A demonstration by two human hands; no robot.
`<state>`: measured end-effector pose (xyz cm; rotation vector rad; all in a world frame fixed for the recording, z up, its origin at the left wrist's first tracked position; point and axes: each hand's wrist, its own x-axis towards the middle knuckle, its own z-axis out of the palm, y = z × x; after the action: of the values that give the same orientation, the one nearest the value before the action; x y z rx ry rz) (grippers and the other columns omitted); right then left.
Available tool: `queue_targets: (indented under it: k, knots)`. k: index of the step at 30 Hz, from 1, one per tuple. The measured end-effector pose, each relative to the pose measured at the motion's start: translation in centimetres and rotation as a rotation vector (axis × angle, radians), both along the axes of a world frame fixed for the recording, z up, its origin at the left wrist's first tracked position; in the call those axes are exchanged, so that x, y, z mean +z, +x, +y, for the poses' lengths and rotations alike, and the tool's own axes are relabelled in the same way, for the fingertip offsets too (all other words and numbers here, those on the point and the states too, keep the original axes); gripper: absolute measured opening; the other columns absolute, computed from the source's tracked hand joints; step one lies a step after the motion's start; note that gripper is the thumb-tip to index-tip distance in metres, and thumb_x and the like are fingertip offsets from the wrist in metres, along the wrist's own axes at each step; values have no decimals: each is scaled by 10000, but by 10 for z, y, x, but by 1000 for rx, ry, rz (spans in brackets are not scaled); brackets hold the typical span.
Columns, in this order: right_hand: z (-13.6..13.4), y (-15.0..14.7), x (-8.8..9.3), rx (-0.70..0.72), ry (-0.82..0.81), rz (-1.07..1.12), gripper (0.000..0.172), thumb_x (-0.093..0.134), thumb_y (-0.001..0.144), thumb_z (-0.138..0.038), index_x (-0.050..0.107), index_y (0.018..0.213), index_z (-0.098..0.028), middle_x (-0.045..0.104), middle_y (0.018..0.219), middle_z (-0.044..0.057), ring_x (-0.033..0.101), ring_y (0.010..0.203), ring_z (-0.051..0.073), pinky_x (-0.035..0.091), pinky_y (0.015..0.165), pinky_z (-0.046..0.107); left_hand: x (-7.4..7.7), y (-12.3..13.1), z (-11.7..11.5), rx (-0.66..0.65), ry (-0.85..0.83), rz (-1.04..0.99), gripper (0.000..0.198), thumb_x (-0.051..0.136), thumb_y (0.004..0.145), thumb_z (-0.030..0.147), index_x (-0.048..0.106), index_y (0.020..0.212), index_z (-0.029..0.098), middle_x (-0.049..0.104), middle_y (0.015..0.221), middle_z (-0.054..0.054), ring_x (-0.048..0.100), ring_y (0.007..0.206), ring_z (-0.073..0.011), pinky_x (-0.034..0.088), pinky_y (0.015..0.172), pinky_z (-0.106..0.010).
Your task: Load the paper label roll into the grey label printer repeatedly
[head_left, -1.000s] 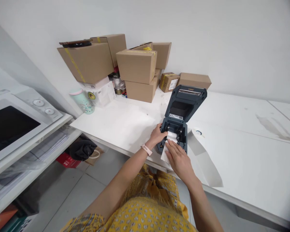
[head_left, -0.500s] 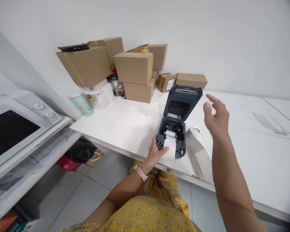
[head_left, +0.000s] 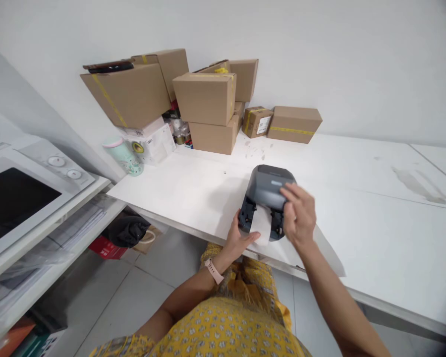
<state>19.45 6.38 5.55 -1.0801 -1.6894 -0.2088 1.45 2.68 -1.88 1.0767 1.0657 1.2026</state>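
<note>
A dark grey label printer (head_left: pixel 247 212) sits near the front edge of the white table. Its lid (head_left: pixel 269 184) is tipped forward, partly lowered over the body. A strip of white label paper (head_left: pixel 261 225) runs out over the printer's front. My left hand (head_left: pixel 241 239) grips the printer's front left corner, with the thumb on the paper strip. On the lid's right side, my right hand (head_left: pixel 300 212) rests its fingers on top, with the thumb near the lid's edge. The roll inside is hidden under the lid.
Cardboard boxes (head_left: pixel 204 99) are stacked against the wall at the back. A mint tumbler (head_left: pixel 123 157) stands at the table's left end. At the far left is a microwave (head_left: pixel 40 183) on a shelf unit. A pale sheet (head_left: pixel 325 253) lies right of the printer.
My right hand has moved left and down from the air onto the lid. The lid has swung from upright to partly lowered. My left hand stays on the printer's front corner.
</note>
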Motion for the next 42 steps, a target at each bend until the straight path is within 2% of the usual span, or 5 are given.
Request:
queue_targets:
  k: [6, 21, 31, 37, 42]
  knots:
    - [-39, -5, -69, -27, -138, -153, 444, 459, 948, -191, 558, 1378, -229, 601, 1393, 104, 487, 1372, 282, 417, 1109, 511, 1, 0, -4, -42, -6, -28, 1026, 834, 694, 392, 260, 1526, 218, 359, 1567, -152, 375, 1432, -295, 307, 1198, -443]
    - [-24, -23, -102, -104, 8, 202, 426, 330, 956, -226, 701, 1165, -247, 719, 1172, 76, 603, 1217, 295, 417, 1056, 597, 15, 15, 37, 61, 23, 96, 702, 690, 807, 455, 436, 1400, 177, 517, 1442, -136, 504, 1304, -274, 404, 1111, -410]
    - [-50, -15, -64, 34, -318, 303, 469, 281, 1015, -364, 603, 1332, -237, 635, 1339, 90, 481, 1359, 292, 374, 1120, 564, 18, 0, -12, 268, -186, 140, 676, 715, 767, 552, 459, 1294, 214, 568, 1270, -122, 599, 1068, -205, 492, 895, -323]
    - [-60, -15, -56, 69, -400, 344, 515, 231, 1025, -437, 547, 1389, -255, 562, 1427, 75, 416, 1409, 270, 344, 1149, 536, 27, 10, -32, -220, -368, 23, 412, 642, 789, 575, 627, 753, 165, 626, 679, -23, 500, 528, -102, 372, 525, -257]
    - [-60, -13, -57, 66, -398, 297, 477, 269, 1026, -412, 541, 1386, -256, 567, 1423, 77, 423, 1404, 265, 353, 1143, 535, 28, 22, -22, -127, -276, 9, 398, 680, 753, 534, 566, 630, 172, 567, 570, 6, 467, 531, -98, 377, 577, -261]
